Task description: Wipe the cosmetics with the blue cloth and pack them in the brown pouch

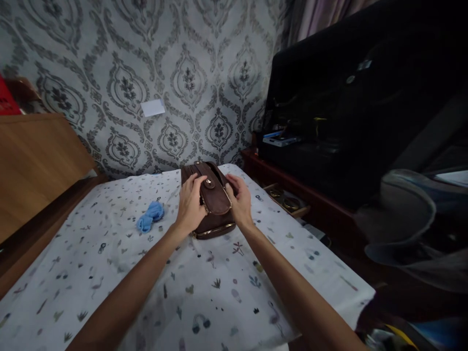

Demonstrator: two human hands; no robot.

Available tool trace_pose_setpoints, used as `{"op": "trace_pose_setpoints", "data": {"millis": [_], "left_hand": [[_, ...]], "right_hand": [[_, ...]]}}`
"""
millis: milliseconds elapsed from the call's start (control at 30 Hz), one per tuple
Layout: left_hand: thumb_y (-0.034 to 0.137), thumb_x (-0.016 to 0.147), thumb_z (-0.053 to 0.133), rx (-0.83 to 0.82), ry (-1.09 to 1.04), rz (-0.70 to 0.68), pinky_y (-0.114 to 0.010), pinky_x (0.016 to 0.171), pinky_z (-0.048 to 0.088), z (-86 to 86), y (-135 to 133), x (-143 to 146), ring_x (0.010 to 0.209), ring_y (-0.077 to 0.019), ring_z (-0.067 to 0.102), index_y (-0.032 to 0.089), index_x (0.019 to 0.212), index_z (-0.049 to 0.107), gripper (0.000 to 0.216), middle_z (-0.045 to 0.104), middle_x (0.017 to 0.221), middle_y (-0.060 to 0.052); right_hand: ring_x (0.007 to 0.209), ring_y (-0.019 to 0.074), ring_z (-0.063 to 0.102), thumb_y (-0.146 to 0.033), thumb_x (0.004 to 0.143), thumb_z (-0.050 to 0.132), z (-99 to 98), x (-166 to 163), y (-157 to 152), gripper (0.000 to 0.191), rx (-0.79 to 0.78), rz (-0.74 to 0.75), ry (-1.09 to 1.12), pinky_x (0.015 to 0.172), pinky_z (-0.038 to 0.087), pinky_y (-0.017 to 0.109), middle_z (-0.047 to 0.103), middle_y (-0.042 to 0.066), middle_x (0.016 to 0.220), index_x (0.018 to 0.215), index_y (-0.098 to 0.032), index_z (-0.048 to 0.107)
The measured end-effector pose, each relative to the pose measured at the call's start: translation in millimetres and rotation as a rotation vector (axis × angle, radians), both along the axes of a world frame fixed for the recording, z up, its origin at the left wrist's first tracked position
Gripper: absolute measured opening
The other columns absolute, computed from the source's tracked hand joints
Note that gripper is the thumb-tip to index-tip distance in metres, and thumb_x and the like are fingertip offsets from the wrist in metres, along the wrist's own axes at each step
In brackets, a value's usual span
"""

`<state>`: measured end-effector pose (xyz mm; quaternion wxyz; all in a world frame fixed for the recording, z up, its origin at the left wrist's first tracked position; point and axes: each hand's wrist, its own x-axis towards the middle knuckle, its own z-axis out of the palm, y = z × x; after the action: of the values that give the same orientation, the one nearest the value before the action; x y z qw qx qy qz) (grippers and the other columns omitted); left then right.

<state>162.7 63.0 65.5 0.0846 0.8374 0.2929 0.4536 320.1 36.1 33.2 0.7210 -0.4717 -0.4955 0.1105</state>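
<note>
A brown leather bag (216, 201) lies on the patterned sheet (146, 287), with a rounded flap, a round metal clasp (209, 183) and gold zippers along its edges. From the left side, my left hand (190, 204) grips it, the index finger close to the clasp and the thumb lower at the flap's edge. My right hand (239, 199) holds the opposite side, thumb on the flap's zippered edge. Some of the fingertips are hidden by the bag and the hands. A crumpled blue cloth (150, 216) rests to the left of the bag.
A wooden panel (40, 165) borders the sheet on the left. At right are a large black screen (347, 107), a dark red cabinet (318, 195) with an open drawer (288, 199), and a translucent curved object (398, 214). Patterned wallpaper (190, 83) covers the wall behind.
</note>
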Motion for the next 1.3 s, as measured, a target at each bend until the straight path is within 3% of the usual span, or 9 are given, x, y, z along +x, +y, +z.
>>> {"op": "trace_pose_setpoints", "data": {"millis": [200,400,633,933,1133,1300], "left_hand": [[0.014,0.081,0.059,0.179,0.001,0.046,-0.048,0.107,0.039,-12.6,-31.0,-8.9,0.128,-0.0302,0.045,0.025,0.128,0.048,0.050,0.047,0.132,-0.013],[0.027,0.086,0.059,0.309,0.108,0.055,-0.046,0.093,0.042,-16.0,-50.3,-18.8,0.108,-0.0295,0.051,0.021,0.129,0.050,0.044,0.051,0.114,-0.012],[0.032,0.096,0.055,0.347,0.111,0.118,-0.043,0.094,0.041,-25.4,-42.6,-15.2,0.109,-0.0269,0.052,0.021,0.119,0.055,0.025,0.052,0.116,-0.012],[0.030,0.096,0.056,0.409,0.116,0.100,-0.044,0.093,0.041,-34.3,-31.7,-11.9,0.105,-0.0264,0.053,0.020,0.115,0.058,0.022,0.056,0.115,-0.012],[0.024,0.094,0.056,0.416,0.119,0.089,-0.044,0.090,0.042,-32.7,-29.5,-13.1,0.101,-0.0260,0.055,0.020,0.112,0.061,0.019,0.060,0.112,-0.011],[0.023,0.091,0.054,0.371,0.084,-0.059,-0.044,0.092,0.042,-23.7,-29.8,-22.6,0.101,-0.0251,0.058,0.021,0.112,0.061,0.022,0.063,0.112,-0.010]], "right_hand": [[0.118,0.0248,0.062,-0.039,0.094,0.052,-8.5,-7.9,-12.4,0.036,0.035,-0.138,-0.057,0.109,0.045,0.047,0.068,0.012,0.125,0.123,-0.019,0.061],[0.123,0.0239,0.060,-0.034,0.094,0.051,-14.8,-7.0,-10.8,0.035,0.041,-0.144,-0.091,0.111,0.043,0.047,0.067,0.011,0.130,0.124,-0.020,0.062],[0.116,0.0224,0.064,-0.039,0.098,0.045,-13.6,-8.1,-9.2,0.035,0.013,-0.121,-0.108,0.106,0.047,0.044,0.070,0.010,0.125,0.121,-0.020,0.065],[0.117,0.0224,0.062,-0.044,0.102,0.038,-7.9,-12.2,-11.1,0.040,-0.007,-0.139,-0.195,0.105,0.046,0.045,0.069,0.010,0.123,0.121,-0.022,0.066],[0.129,0.0289,0.050,-0.045,0.101,0.039,-12.3,-33.0,-17.4,0.045,-0.081,-0.346,-0.407,0.108,0.040,0.053,0.057,0.016,0.138,0.131,-0.021,0.062],[0.134,0.0291,0.043,-0.034,0.104,0.030,-23.5,-36.6,-15.2,0.044,-0.090,-0.446,-0.554,0.108,0.038,0.054,0.045,0.014,0.147,0.136,-0.025,0.058]]}}
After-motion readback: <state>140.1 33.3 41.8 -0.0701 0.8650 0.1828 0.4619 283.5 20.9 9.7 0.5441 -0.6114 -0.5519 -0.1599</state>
